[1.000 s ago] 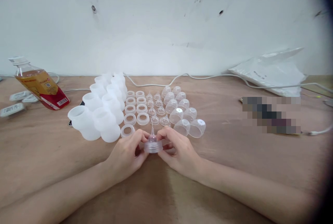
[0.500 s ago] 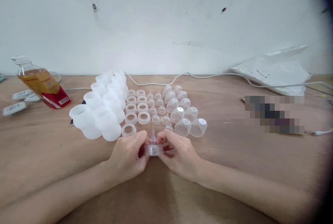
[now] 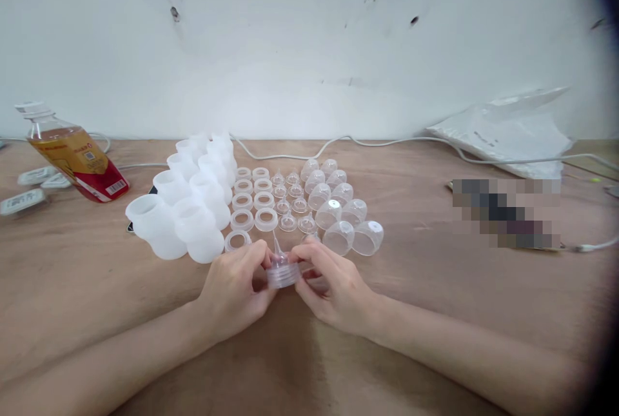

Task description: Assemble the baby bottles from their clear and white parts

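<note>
Between both hands, just above the table, is a translucent collar ring (image 3: 283, 276) with a clear bottle nipple (image 3: 279, 255) standing up through it, its thin tip leaning left. My left hand (image 3: 236, 279) pinches the ring's left side with thumb and forefinger. On the opposite side my right hand (image 3: 336, 284) grips the ring and touches the nipple's base with its fingertips. Directly beyond the hands, loose collar rings (image 3: 242, 220) lie in two columns, beside two columns of clear nipples (image 3: 287, 222). One nipple is partly hidden behind my right hand.
White soft bottle bodies (image 3: 206, 238) stand in rows at left, over a dark flat object. Clear dome caps (image 3: 339, 238) line the right. Farther out are a drink bottle (image 3: 80, 155), small packs (image 3: 23, 202), a white cable (image 3: 387, 138), a plastic bag (image 3: 507, 129) and a pixelated object (image 3: 503, 213).
The ring with its nipple has tipped, so the nipple's tip now leans left instead of pointing straight up. Both hands keep hold, with the right fingers shifted slightly left.
</note>
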{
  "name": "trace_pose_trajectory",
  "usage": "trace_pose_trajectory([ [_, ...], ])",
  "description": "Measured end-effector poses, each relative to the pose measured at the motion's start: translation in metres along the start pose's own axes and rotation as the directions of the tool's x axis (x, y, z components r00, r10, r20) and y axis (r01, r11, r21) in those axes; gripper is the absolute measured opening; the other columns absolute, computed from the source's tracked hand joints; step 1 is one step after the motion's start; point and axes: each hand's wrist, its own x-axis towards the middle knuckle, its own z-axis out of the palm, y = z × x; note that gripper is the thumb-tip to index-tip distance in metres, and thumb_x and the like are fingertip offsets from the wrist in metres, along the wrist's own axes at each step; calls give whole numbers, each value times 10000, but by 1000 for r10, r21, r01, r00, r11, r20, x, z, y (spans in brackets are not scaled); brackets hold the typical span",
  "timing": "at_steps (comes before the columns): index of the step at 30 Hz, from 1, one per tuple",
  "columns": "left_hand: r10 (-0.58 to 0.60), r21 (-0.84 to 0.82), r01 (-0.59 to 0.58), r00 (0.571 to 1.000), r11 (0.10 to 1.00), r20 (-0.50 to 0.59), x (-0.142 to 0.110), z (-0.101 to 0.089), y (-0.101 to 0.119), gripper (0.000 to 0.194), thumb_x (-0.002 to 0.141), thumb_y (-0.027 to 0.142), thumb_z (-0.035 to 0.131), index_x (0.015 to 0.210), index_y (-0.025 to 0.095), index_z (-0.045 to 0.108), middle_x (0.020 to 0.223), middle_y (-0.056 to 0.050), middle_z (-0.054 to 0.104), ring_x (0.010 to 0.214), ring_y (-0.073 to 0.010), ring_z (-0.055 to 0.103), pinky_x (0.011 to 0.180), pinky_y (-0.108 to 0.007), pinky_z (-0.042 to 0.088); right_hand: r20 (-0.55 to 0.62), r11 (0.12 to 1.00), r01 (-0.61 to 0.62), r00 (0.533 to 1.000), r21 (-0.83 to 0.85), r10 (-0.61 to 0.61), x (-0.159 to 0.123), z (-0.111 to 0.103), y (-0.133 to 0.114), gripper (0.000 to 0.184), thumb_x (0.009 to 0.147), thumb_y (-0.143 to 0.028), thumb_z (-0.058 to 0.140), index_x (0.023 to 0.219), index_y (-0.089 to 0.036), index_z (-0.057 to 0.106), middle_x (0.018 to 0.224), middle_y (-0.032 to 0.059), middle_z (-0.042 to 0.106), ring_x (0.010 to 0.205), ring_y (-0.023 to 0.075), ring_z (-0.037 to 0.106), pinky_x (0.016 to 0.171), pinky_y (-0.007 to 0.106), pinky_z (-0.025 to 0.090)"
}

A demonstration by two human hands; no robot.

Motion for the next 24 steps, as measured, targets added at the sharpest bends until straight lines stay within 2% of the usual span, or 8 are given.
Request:
trace_pose_trajectory([
  [3, -13, 0, 13, 1000, 1000, -6, 0, -2, 1, 176, 692, 122, 493, 675, 209, 342, 705, 23, 608, 545, -107, 527, 480, -207, 377, 23, 1000, 15, 1000, 0, -15, 0, -1, 0, 274, 758, -64, 415, 995, -199, 408, 851, 32, 479, 696, 94, 515, 575, 188, 525],
  [11, -13, 10, 13, 999, 1000, 50, 1, -1, 4, 151, 720, 172, 500, 650, 199, 369, 621, 22, 569, 536, -115, 524, 473, -213, 379, -2, 993, 57, 998, -107, -58, 1, 0, -1, 189, 779, -63, 390, 922, -186, 403, 771, 19, 448, 585, 83, 449, 464, 173, 451],
  [17, 18, 61, -21, 999, 998, 44, 4, -5, 8, 135, 753, 252, 500, 659, 190, 424, 568, 27, 474, 534, -116, 457, 465, -218, 348, -25, 993, -120, 993, -19, 119, 5, -2, -3, 116, 808, -102, 397, 866, -181, 459, 741, 14, 483, 619, 93, 487, 484, 186, 447],
  [21, 50, 60, -51, 999, 997, 9, 4, -5, 8, 40, 787, 218, 451, 768, 186, 436, 653, 9, 506, 581, -122, 476, 493, -221, 357, -18, 995, -92, 996, -24, 92, 6, -3, -2, 159, 840, -138, 402, 935, -181, 521, 753, 16, 464, 590, 85, 458, 450, 186, 409],
  [24, 84, 73, -84, 996, 994, -5, 3, -3, 5, 36, 795, 183, 433, 830, 187, 438, 615, 28, 488, 541, -111, 476, 470, -208, 343, -7, 997, -75, 997, -13, 75, 6, -4, -1, 169, 857, -165, 394, 965, -191, 521, 797, 30, 467, 624, 95, 457, 456, 193, 402],
])
